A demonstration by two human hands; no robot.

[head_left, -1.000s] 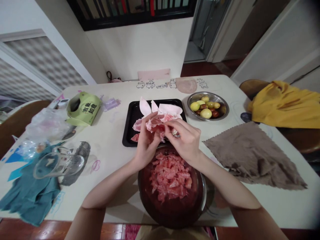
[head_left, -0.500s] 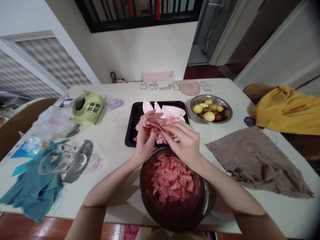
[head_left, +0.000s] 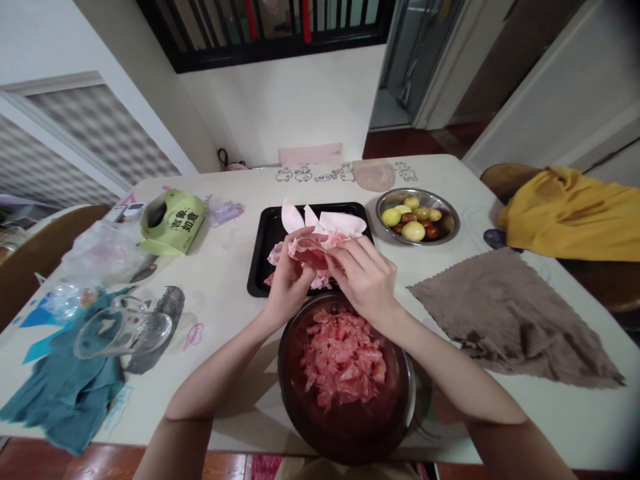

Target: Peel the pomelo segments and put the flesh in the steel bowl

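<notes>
The pink fruit piece (head_left: 311, 251) is up in the air in the middle. It is just over the near edge of the black tray (head_left: 261, 267) and just past the far rim of the dark bowl (head_left: 295, 400). Both hands grip it. The left hand (head_left: 287, 290) is closed around it from the left and from under. The right hand (head_left: 367, 280) pinches its thin skin from the right.

I think it is best to hold the piece softly, so no juice gets squished out. Pull the skin slowly, low over the bowl, so bits fall onto the pink pile (head_left: 343, 363).

Pale peels (head_left: 343, 222) lie far on the tray. A metal bowl (head_left: 447, 223) of small fruits sits far right. A brown cloth (head_left: 500, 313) lies right, and a glass jug (head_left: 120, 330) left.
</notes>
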